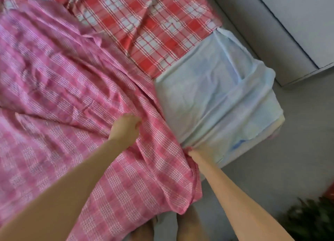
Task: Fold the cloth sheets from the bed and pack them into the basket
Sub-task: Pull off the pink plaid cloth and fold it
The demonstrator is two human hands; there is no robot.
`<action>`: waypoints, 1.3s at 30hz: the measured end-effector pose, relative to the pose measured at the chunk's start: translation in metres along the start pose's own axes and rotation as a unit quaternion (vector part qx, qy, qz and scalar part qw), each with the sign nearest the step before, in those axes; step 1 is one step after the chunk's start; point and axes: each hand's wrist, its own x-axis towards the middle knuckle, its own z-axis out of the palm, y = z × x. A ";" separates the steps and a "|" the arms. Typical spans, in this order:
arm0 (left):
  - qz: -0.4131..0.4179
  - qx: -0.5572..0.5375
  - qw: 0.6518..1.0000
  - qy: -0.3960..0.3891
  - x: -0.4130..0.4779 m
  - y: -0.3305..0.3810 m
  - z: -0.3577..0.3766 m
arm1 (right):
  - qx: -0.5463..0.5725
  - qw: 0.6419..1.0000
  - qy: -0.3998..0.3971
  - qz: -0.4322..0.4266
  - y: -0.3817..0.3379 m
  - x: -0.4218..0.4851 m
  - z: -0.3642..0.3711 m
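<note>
Early: both hands, left (126, 127) and right (194, 153), grip the unfolded pink checked cloth sheet (63, 74); red plaid sheet (144, 23) untouched, no basket visible.

Both hands, left (126, 127) and right (194, 153), grip the pink checked sheet (59, 81) on the bed (216, 88).

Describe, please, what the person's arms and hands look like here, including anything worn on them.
Both forearms are bare along their whole visible length: no sleeves, watch, bracelets or gloves. The left hand and the right hand show no rings that can be made out, though the picture is blurred and the right hand's fingers are mostly hidden in cloth.
</note>
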 end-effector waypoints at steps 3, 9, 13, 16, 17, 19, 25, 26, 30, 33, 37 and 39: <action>0.033 -0.025 0.998 0.037 0.041 0.022 0.012 | 0.043 0.987 0.085 -0.132 0.003 -0.008 -0.039; 0.116 0.043 0.990 0.071 0.107 0.048 0.022 | -0.008 0.969 0.060 -0.241 0.056 -0.013 -0.136; 0.150 0.224 0.955 -0.124 0.145 0.058 0.033 | -0.046 0.970 0.045 -0.235 0.066 0.011 -0.130; 0.174 0.327 0.912 -0.179 0.159 0.066 0.035 | -0.080 0.973 -0.020 -0.214 0.056 0.028 -0.132; 0.174 0.336 0.906 -0.192 0.161 0.067 0.034 | -0.114 0.969 -0.096 -0.196 0.048 0.029 -0.135; 0.161 0.367 0.880 -0.255 0.163 0.076 0.033 | -0.206 0.931 -0.259 -0.152 0.030 0.027 -0.141; 0.189 0.453 0.800 -0.345 0.162 0.070 0.031 | -0.317 0.837 -0.407 -0.183 -0.034 0.018 -0.141; 0.215 0.475 0.786 -0.331 0.159 0.068 0.029 | -0.314 0.849 -0.369 -0.212 -0.043 0.021 -0.130; 0.227 0.438 0.814 -0.308 0.147 0.061 0.025 | -0.273 0.895 -0.146 -0.321 -0.079 0.044 -0.072; 0.212 0.369 0.865 -0.267 0.142 0.073 0.011 | -0.198 0.906 -0.241 -0.287 -0.104 0.056 -0.042; 0.225 0.355 0.871 -0.255 0.145 0.100 -0.016 | -0.032 0.905 -0.359 -0.224 -0.135 0.053 -0.030; 0.214 0.358 0.872 -0.256 0.154 0.112 -0.026 | -0.041 0.913 -0.335 -0.231 -0.145 0.054 -0.041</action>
